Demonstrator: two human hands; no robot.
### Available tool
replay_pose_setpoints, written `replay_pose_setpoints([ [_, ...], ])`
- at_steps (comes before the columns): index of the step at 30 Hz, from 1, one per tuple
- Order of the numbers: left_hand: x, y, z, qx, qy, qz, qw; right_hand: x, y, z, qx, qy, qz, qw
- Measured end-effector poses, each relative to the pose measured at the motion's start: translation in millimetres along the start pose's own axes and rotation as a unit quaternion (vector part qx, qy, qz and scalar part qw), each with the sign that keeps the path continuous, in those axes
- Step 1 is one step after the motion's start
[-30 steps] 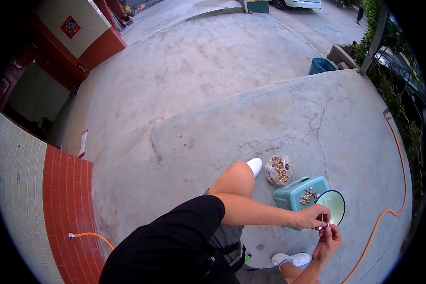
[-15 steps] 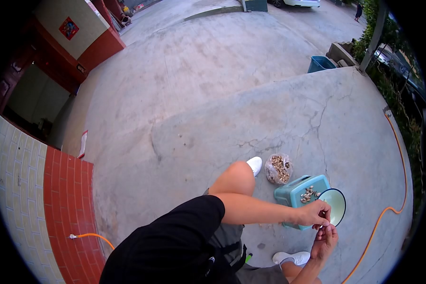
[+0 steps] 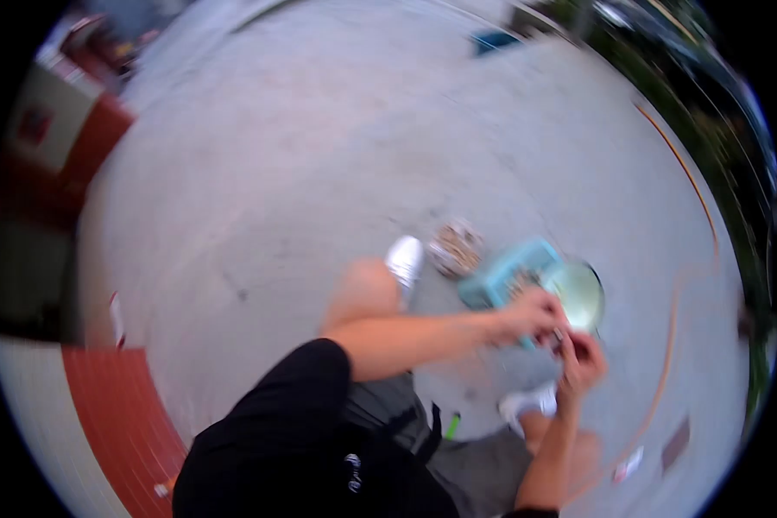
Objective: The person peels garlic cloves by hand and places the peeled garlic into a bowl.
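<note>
My left hand (image 3: pixel 535 316) and my right hand (image 3: pixel 584 361) meet in front of a pale green bowl with a dark rim (image 3: pixel 585 298). The fingers of both are pinched together around a small dark piece (image 3: pixel 559 335), too blurred to name. Beneath my left hand is an upturned-looking light blue plastic tub or stool (image 3: pixel 490 278), with several small brownish pieces (image 3: pixel 521 281) on top. The bowl sits against its right side, partly hidden by my hands. A clear plastic bag (image 3: pixel 456 248) full of similar tan-brown pieces stands just beyond the tub.
My white shoes (image 3: pixel 404 259) rest on the concrete ground (image 3: pixel 276 173) on either side of the tub. An orange hose or cable (image 3: pixel 684 168) runs along the right. A brick wall (image 3: pixel 116 406) rises at left, and a blue bin (image 3: pixel 494 41) stands far back.
The view has swung and blurred, so everything sits further left and higher in the picture. Both hands stay together by the bowl, and a dark piece now shows between the fingers.
</note>
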State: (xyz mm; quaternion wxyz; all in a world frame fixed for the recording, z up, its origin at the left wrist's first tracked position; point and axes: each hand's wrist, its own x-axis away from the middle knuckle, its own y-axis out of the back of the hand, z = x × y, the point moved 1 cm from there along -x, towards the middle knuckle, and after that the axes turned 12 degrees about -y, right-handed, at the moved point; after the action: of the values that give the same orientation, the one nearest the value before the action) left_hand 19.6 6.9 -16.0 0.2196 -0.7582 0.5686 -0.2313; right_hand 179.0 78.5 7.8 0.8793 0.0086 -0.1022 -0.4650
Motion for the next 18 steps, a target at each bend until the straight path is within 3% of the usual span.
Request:
replay_pose_setpoints([
  [7, 2.1, -2.0, -4.8, 0.103, 0.105, 0.010, 0.989, 0.7, 8.6, 7.0, -0.149, -0.098, 0.042, 0.983],
  [12, -1.6, -9.0, -9.7, 0.108, 0.079, 0.019, 0.991, -2.0, 16.4, 3.9, -0.230, -0.111, 0.101, 0.961],
  [18, -4.1, -13.5, -5.1, 0.014, 0.058, 0.014, 0.998, -2.8, 25.9, -2.2, -0.284, -0.145, 0.098, 0.943],
])
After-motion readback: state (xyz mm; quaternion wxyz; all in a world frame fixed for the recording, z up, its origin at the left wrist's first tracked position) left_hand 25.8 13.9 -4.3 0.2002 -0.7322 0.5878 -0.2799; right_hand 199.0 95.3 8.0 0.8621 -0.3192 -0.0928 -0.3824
